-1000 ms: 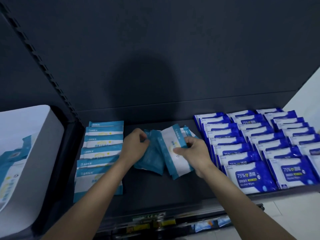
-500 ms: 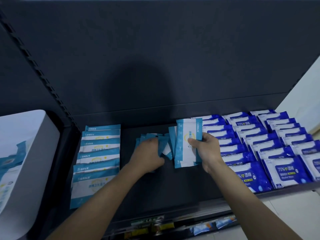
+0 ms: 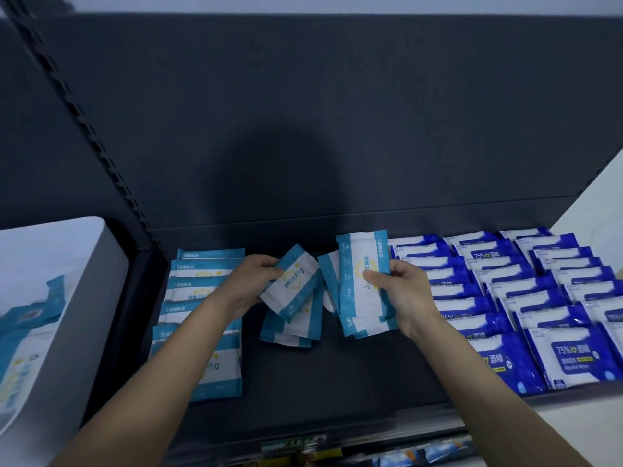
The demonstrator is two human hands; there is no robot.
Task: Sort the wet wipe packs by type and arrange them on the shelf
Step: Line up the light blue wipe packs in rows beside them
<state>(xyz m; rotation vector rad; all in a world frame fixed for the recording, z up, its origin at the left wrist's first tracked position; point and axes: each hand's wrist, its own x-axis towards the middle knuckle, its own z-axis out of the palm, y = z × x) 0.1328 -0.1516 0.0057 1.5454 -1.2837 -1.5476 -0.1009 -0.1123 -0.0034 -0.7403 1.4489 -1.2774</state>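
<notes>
The left hand point(image 3: 251, 284) pinches one teal-and-white pack point(image 3: 291, 286) by its upper end, tilted over a loose heap point(image 3: 293, 326) of like packs lying on the shelf point(image 3: 337, 382). At three o'clock from it, the right hand point(image 3: 403, 294) grips a sheaf of teal packs point(image 3: 362, 284) held upright, thumb across the front.

That sheaf looks the likeliest trouble. Several slick film packs are held by one edge, and they could fan and slide out. They would then drop onto the heap or lean into the dark-blue alcohol packs point(image 3: 505, 281) just beside them at three o'clock, mixing the types.

At nine o'clock the left forearm lies over the teal row point(image 3: 205, 298). A careless pull back could drag its overlapped packs askew or towards the shelf lip at six o'clock.

Farther out at nine o'clock, a white bin point(image 3: 67, 281) holds more teal packs.
</notes>
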